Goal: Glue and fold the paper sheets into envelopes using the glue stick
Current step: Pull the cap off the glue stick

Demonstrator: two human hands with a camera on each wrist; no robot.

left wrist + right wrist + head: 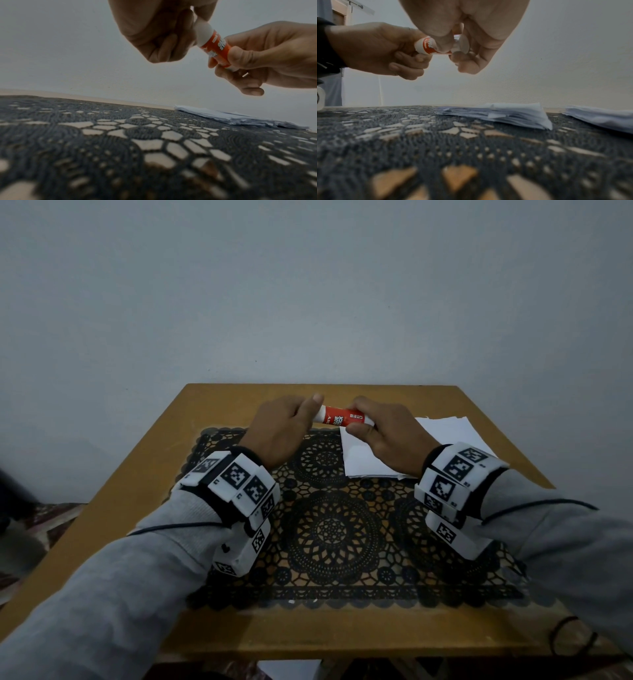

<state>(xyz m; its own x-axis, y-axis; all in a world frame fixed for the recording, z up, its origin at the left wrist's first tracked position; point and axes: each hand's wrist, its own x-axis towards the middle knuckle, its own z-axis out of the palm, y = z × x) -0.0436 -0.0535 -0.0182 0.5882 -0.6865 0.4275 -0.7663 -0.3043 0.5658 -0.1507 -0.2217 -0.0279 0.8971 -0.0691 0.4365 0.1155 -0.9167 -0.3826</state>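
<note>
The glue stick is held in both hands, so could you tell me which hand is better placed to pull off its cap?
Probably the left hand: it pinches the white cap, while the right hand grips the glue stick by its orange body and can steady it.

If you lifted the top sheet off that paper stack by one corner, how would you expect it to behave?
Probably floppy: the paper stack shows thin, uneven sheet edges with one corner curling up. A single sheet is likely very light and may drag its neighbour along. On the lace mat the stack would likely slide as a loose fan, not a block.
</note>
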